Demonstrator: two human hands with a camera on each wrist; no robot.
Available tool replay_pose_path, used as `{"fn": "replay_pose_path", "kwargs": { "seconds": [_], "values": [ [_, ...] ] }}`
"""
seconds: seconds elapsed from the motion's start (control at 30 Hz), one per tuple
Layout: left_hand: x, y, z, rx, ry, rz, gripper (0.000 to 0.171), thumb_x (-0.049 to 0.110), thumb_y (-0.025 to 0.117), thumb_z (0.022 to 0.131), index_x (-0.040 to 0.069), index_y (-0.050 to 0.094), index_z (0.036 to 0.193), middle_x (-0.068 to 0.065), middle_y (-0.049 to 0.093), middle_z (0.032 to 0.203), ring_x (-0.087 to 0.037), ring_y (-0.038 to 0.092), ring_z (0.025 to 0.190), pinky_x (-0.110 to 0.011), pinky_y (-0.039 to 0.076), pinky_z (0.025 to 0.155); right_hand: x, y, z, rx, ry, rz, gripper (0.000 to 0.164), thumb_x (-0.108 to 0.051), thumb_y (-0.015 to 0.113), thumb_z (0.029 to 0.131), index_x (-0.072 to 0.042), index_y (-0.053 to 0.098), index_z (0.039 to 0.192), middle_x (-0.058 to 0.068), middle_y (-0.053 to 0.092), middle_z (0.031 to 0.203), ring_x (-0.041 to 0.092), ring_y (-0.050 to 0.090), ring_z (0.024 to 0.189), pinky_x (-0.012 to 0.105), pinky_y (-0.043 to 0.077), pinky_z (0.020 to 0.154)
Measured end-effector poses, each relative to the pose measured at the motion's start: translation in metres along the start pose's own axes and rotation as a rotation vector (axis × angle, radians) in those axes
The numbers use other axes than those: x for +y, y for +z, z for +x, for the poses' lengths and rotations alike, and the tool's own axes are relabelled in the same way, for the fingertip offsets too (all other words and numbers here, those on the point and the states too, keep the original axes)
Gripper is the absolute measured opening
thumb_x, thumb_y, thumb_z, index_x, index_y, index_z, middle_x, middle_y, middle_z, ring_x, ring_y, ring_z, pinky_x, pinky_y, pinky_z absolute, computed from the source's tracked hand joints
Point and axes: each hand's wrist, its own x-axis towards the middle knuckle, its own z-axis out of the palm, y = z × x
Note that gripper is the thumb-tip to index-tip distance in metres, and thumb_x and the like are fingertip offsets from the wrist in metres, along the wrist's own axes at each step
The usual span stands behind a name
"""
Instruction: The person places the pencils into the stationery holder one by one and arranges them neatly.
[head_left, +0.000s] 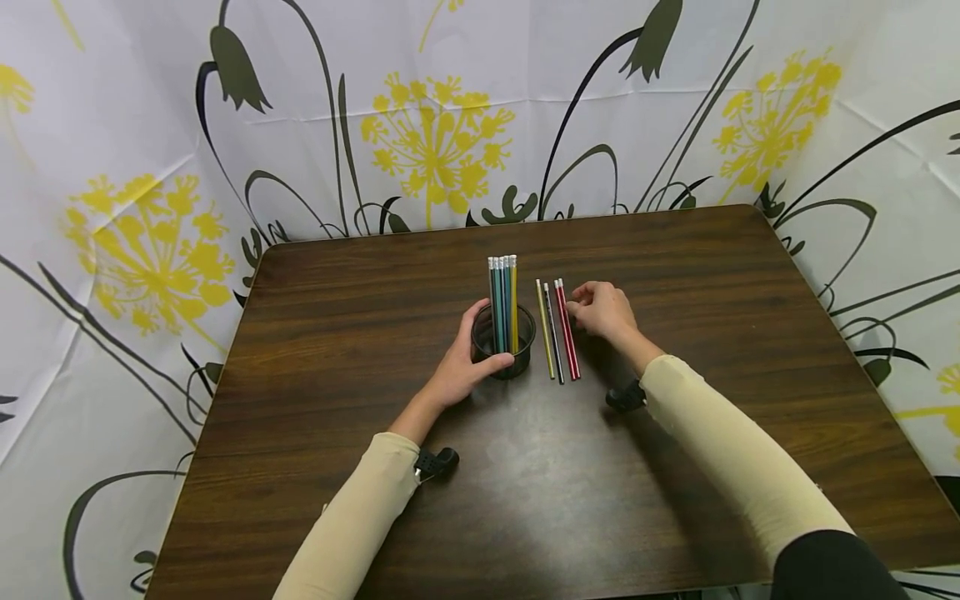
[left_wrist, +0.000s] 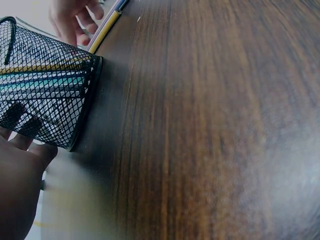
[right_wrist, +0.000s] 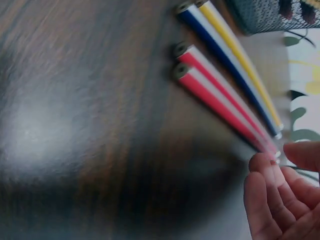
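A black mesh pencil cup (head_left: 522, 364) stands on the table with several teal pencils (head_left: 498, 308) and a yellow pencil (head_left: 514, 312) upright in it. My left hand (head_left: 459, 367) grips the cup from the left, thumb across its near side. To the right of the cup, a yellow pencil (head_left: 545, 333), a dark pencil (head_left: 553, 333) and two red pencils (right_wrist: 220, 95) lie side by side, eraser ends away from me. My right hand (head_left: 603, 312) is at the eraser ends of the red pencils, its fingers loosely bent and the thumb apart from them.
The brown wood-grain table (head_left: 360, 317) reaches back to a white cloth (head_left: 465, 50) printed with yellow and dark flowers. Dark wrist cameras (head_left: 438, 462) sit on both wrists, over cream sleeves (head_left: 360, 517).
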Motion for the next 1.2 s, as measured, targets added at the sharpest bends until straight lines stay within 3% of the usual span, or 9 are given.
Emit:
{"fn": "replay_pose_path", "kwargs": {
  "seconds": [0.23, 0.4, 0.7, 0.87, 1.07, 1.2],
  "values": [
    [0.001, 0.001, 0.000, 0.001, -0.019, 0.013, 0.085, 0.022, 0.071, 0.091, 0.039, 0.015, 0.153, 0.002, 0.029, 0.154, -0.016, 0.032, 0.139, -0.051, 0.028, 0.111, 0.008, 0.008, 0.003, 0.013, 0.012, -0.072, 0.026, -0.030, 0.067, 0.093, -0.009, 0.070, 0.109, 0.003, 0.070, 0.083, 0.014, 0.063, 0.060, 0.032, 0.048, 0.060],
    [0.001, 0.002, 0.000, -0.001, -0.022, 0.013, 0.086, 0.020, 0.071, 0.091, 0.030, 0.014, 0.156, 0.003, 0.028, 0.154, -0.015, 0.030, 0.140, -0.050, 0.027, 0.111, 0.003, 0.007, 0.003, 0.001, 0.040, -0.148, 0.026, -0.030, 0.068, 0.091, -0.011, 0.071, 0.108, 0.003, 0.070, 0.087, 0.016, 0.063, 0.061, 0.036, 0.047, 0.060],
    [0.001, 0.001, 0.000, -0.005, -0.011, 0.007, 0.088, 0.019, 0.070, 0.092, 0.025, 0.012, 0.156, -0.001, 0.027, 0.155, -0.019, 0.029, 0.141, -0.053, 0.027, 0.111, -0.003, 0.004, -0.001, 0.026, 0.051, -0.279, 0.025, -0.025, 0.068, 0.085, -0.011, 0.071, 0.105, 0.011, 0.069, 0.104, 0.030, 0.061, 0.089, 0.048, 0.050, 0.076],
    [0.001, 0.001, 0.000, -0.002, -0.011, 0.015, 0.088, 0.022, 0.071, 0.091, 0.025, 0.011, 0.157, -0.001, 0.025, 0.157, -0.019, 0.026, 0.143, -0.053, 0.025, 0.112, -0.002, 0.003, 0.000, 0.019, 0.050, -0.276, 0.027, -0.022, 0.066, 0.082, -0.009, 0.070, 0.105, 0.012, 0.068, 0.102, 0.030, 0.061, 0.088, 0.047, 0.050, 0.076],
    [0.000, 0.001, 0.000, -0.001, -0.022, 0.031, 0.088, 0.023, 0.071, 0.091, 0.026, 0.012, 0.157, 0.002, 0.024, 0.157, -0.017, 0.026, 0.143, -0.054, 0.025, 0.112, -0.002, -0.004, -0.002, 0.020, 0.094, -0.200, 0.028, -0.022, 0.064, 0.083, -0.011, 0.070, 0.108, 0.009, 0.069, 0.092, 0.025, 0.064, 0.075, 0.039, 0.049, 0.062],
    [0.000, 0.001, 0.000, 0.001, -0.030, 0.034, 0.087, 0.023, 0.070, 0.091, 0.033, 0.012, 0.156, 0.003, 0.022, 0.157, -0.017, 0.025, 0.143, -0.055, 0.025, 0.111, -0.009, -0.015, -0.007, 0.079, 0.059, -0.131, 0.027, -0.022, 0.064, 0.086, -0.009, 0.069, 0.110, 0.006, 0.070, 0.090, 0.024, 0.064, 0.074, 0.038, 0.048, 0.061]
  ]
}}
